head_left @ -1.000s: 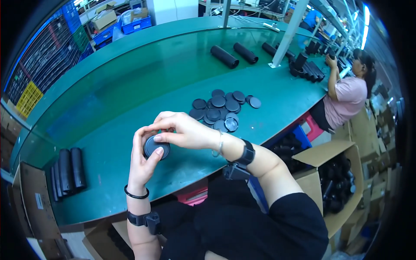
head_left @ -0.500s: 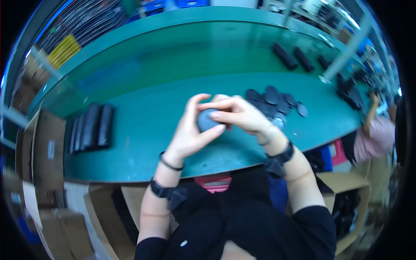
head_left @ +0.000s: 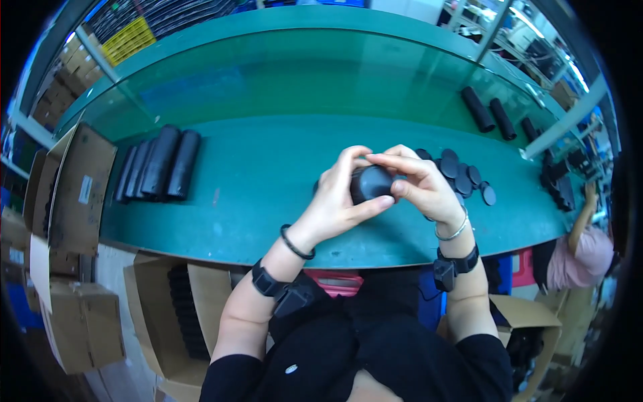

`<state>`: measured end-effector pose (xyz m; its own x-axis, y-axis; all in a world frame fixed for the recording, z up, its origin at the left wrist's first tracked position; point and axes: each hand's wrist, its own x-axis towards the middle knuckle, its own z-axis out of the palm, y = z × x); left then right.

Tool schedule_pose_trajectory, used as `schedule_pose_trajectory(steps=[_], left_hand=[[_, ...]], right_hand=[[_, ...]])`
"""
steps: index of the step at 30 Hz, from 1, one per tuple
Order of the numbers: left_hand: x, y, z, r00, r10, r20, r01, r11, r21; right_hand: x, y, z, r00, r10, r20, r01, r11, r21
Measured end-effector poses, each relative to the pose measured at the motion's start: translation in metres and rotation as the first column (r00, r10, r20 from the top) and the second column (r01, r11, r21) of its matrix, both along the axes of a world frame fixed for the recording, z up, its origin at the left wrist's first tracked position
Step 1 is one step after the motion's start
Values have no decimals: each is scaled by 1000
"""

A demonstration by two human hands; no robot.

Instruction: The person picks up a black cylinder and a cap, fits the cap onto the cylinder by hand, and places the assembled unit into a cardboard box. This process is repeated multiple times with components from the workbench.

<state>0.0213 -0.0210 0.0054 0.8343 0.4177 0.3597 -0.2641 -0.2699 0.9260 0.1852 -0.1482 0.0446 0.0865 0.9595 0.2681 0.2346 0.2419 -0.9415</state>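
Note:
Over the middle of the bench, a black cylinder (head_left: 372, 183) is held in both hands, its smooth round end turned up toward me. My left hand (head_left: 335, 197) is wrapped round its side, the thumb along the near edge. The fingers and thumb of my right hand (head_left: 429, 186) close on the rim of that end from the right. Most of the cylinder's length is hidden behind my left hand, with a dark bit peeping out on its left. Just beyond my right hand lies a loose pile of flat black discs (head_left: 463, 184).
Several black tubes (head_left: 161, 164) lie side by side at the left, near an open cardboard box (head_left: 84, 191). More black tubes (head_left: 477, 109) rest at the far right. Open boxes (head_left: 144, 301) stand below the bench edge. A person in pink (head_left: 583, 258) works at the right.
The view has shifted, so bench items appear farther right. My hands have moved slightly right with the cylinder. My right thumb has slid from the face of the round end to its edge.

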Motion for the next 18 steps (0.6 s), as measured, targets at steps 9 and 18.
schedule_pose_trajectory(steps=[9, 18], left_hand=[[-10, 1, 10, 995, -17, -97, 13, 999, -39], [12, -7, -2, 995, 93, -31, -80, 954, 288]], right_hand=[[-8, 0, 32, 808, 17, 590, -91, 991, 96], [-6, -27, 26, 829, -161, 535, 99, 985, 142]])
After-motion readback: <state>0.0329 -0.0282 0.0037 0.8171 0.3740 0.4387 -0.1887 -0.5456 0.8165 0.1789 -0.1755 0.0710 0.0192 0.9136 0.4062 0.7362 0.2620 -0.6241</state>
